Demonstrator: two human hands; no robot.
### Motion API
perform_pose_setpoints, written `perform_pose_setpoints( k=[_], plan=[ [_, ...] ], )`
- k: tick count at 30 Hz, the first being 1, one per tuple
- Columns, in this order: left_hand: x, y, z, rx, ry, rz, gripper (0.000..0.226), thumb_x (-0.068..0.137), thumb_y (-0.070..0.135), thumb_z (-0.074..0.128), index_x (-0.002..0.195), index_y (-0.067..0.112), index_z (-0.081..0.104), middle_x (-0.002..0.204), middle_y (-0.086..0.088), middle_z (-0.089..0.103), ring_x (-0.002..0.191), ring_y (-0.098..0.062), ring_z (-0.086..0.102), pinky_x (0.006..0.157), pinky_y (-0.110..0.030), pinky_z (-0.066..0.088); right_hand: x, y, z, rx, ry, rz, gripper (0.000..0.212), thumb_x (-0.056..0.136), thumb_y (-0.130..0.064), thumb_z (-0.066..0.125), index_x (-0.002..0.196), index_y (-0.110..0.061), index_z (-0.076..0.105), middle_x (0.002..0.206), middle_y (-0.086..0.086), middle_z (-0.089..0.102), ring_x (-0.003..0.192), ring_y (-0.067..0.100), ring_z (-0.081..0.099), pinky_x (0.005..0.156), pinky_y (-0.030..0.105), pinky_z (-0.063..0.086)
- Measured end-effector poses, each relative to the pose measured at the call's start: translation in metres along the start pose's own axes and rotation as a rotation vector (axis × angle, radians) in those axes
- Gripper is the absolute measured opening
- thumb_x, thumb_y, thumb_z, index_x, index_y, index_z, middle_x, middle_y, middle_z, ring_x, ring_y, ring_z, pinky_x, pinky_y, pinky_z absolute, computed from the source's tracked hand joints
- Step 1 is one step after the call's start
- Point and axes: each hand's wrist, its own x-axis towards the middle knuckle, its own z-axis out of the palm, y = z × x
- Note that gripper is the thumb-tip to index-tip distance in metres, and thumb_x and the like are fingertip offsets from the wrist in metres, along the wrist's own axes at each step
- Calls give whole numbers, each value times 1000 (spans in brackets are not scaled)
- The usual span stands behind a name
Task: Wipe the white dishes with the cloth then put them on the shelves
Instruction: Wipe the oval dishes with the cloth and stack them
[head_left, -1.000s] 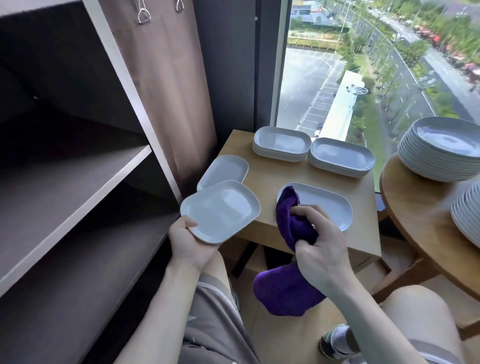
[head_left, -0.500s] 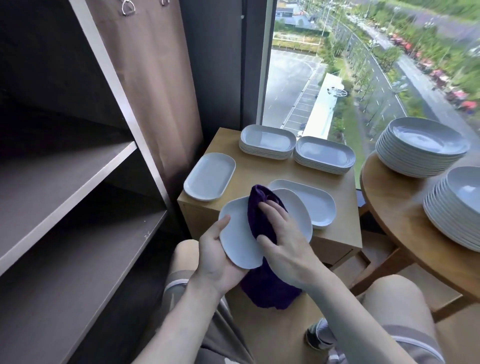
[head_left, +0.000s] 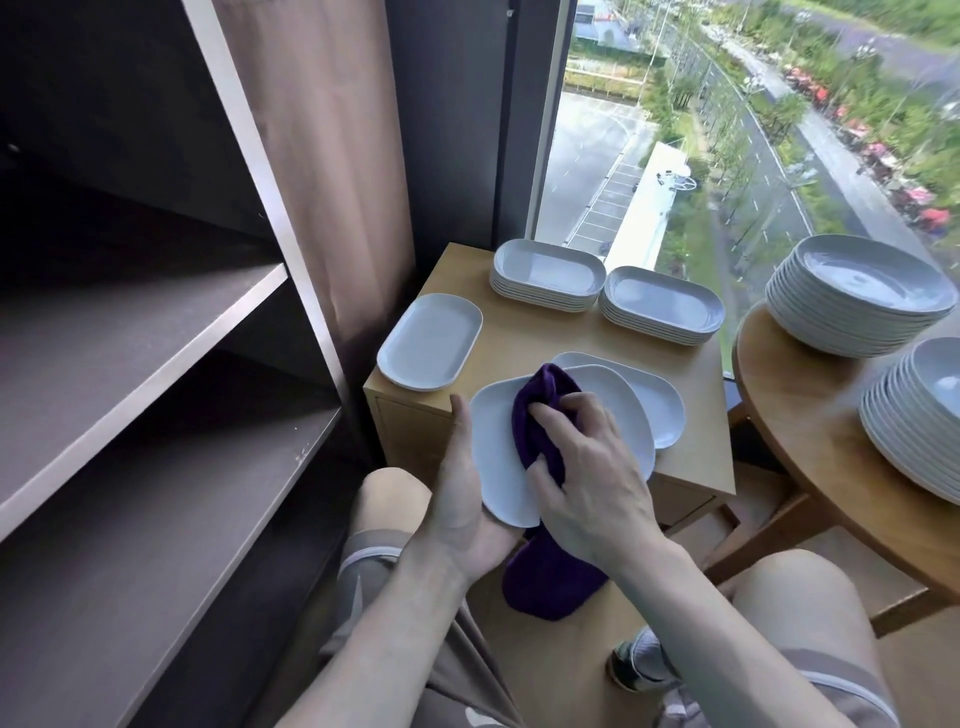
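Pressing cloth (head_left: 536, 415) onto dish (head_left: 621, 410), right hand (head_left: 587, 483)

A brown curtain (head_left: 322, 156) hangs upper centre beside a tall window (head_left: 727, 130) (daylit street far below); round wooden table (head_left: 810, 415) at right.

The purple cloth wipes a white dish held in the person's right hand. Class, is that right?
Not quite: the head view shows the white dish held in the left hand; the right hand works the purple cloth.
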Motion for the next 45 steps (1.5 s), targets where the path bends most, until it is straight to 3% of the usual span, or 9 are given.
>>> perform_pose_setpoints(
  k=[2, 5, 8, 14, 18, 25, 34, 39, 45],
  plan=[
    [2, -3, -1, 14, 22, 7, 81, 97, 79, 39, 141, 17, 65, 142, -13, 64, 133, -29, 61, 112, -43, 50, -1, -13, 2, 4, -59, -68, 47, 84, -36, 45, 128, -25, 59, 124, -3, 46, 113, 21, 47, 87, 33, 47],
    [3, -6, -4, 33, 68, 28, 72, 96, 77, 45, 112, 16, 79, 115, -11, 74, 110, -26, 73, 89, -35, 60, -4, -31, 5, -32, -165, -124, 37, 81, -35, 47, 115, -28, 59, 111, -7, 43, 101, 18, 47, 78, 32, 47],
    [3, -2, -8, -14, 99, 67, 72, 93, 76, 48, 91, 12, 80, 100, -14, 73, 96, -29, 74, 86, -36, 61, -6, -34, 2, -116, -264, -204, 29, 81, -34, 47, 107, -27, 56, 102, -8, 39, 93, 19, 46, 74, 35, 46],
    [3, 18, -5, -48, 58, 135, 75, 104, 68, 36, 144, 10, 62, 142, -21, 62, 130, -38, 61, 111, -53, 49, -10, -11, -11, -178, -264, -213, 27, 79, -40, 39, 99, -32, 54, 95, -12, 42, 82, 20, 47, 65, 32, 33],
    [3, 23, -8, -19, 11, 135, 73, 105, 69, 36, 149, 14, 56, 145, -19, 61, 134, -38, 58, 104, -54, 50, 10, 18, -25, -206, -200, -28, 16, 83, -32, 53, 98, -33, 57, 99, -12, 50, 91, 21, 54, 70, 31, 33],
    [2, 14, -5, 29, -51, 48, 77, 101, 76, 32, 142, 19, 64, 146, -17, 61, 133, -37, 60, 99, -51, 55, 41, 39, -40, -276, -41, 128, 37, 87, -29, 55, 124, -30, 56, 114, -3, 57, 107, 25, 54, 75, 34, 37],
    [1, 9, 2, 58, 59, -2, 85, 93, 82, 31, 141, 20, 64, 141, -16, 65, 129, -33, 65, 95, -45, 60, 25, -17, -12, -168, -195, -125, 29, 96, -33, 50, 124, -29, 55, 117, 0, 52, 102, 28, 55, 76, 37, 46],
    [2, 5, -3, -56, 179, 39, 71, 99, 70, 44, 100, 9, 79, 111, -18, 74, 109, -34, 73, 96, -43, 58, 7, -39, -4, -139, -285, -262, 27, 93, -33, 49, 117, -28, 60, 110, -5, 53, 98, 23, 56, 78, 38, 48],
    [4, 23, 0, -21, 98, 97, 66, 107, 58, 36, 140, 7, 63, 137, -19, 66, 123, -36, 66, 103, -47, 54, 4, -10, -16, -195, -342, -227, 26, 86, -33, 50, 108, -34, 62, 102, -10, 56, 91, 23, 58, 67, 32, 37]
  ],
)
